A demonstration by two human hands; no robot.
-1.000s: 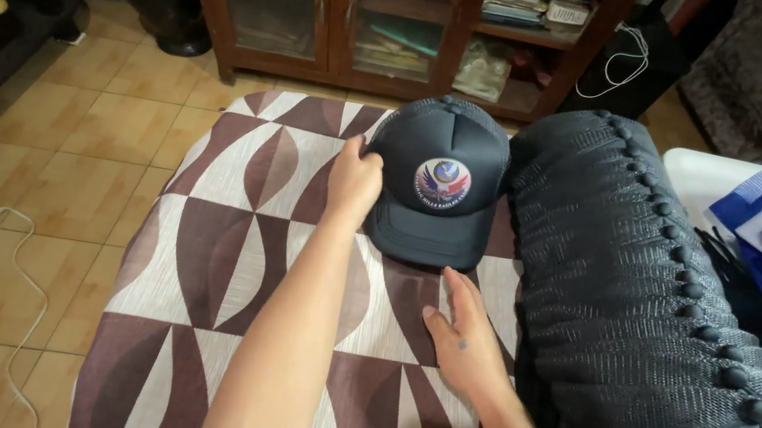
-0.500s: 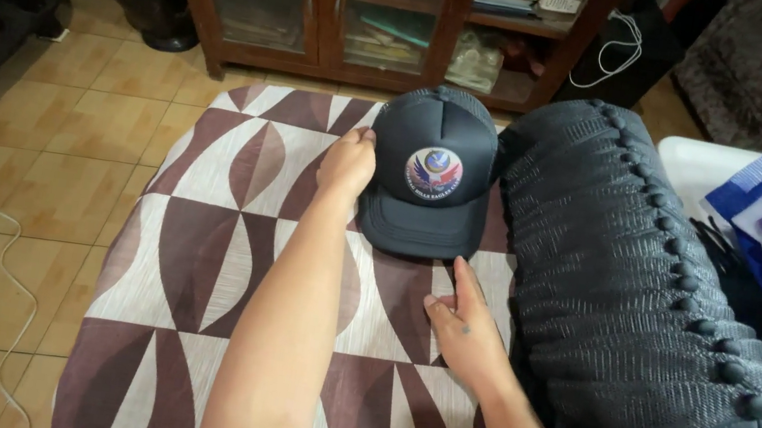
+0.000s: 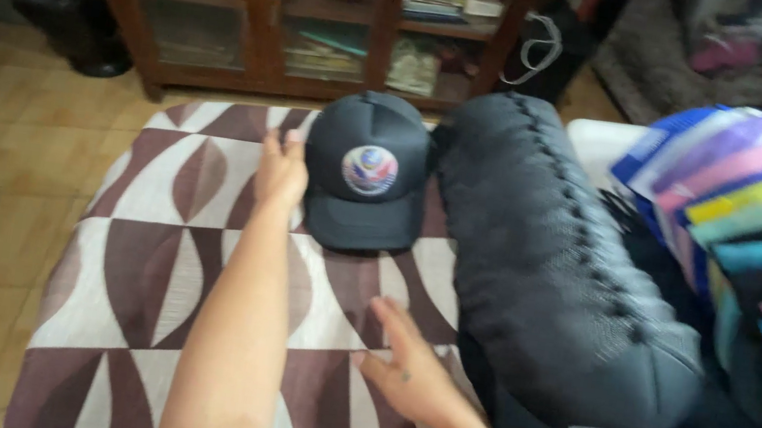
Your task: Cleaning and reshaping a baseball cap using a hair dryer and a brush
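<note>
My left hand (image 3: 281,173) rests on the side of the dark cap (image 3: 363,185), near the top middle of the frame. Its fingers lie flat against the cap and pinch nothing. The cap sits alone on the brown and white patterned cloth (image 3: 147,251), with its round badge facing up. My right hand (image 3: 409,367) is low in the middle, fingers spread and holding nothing, just beside the long stack of dark caps (image 3: 552,268). I think I am setting this cap straight. A next cap would need a firm grip.
</note>
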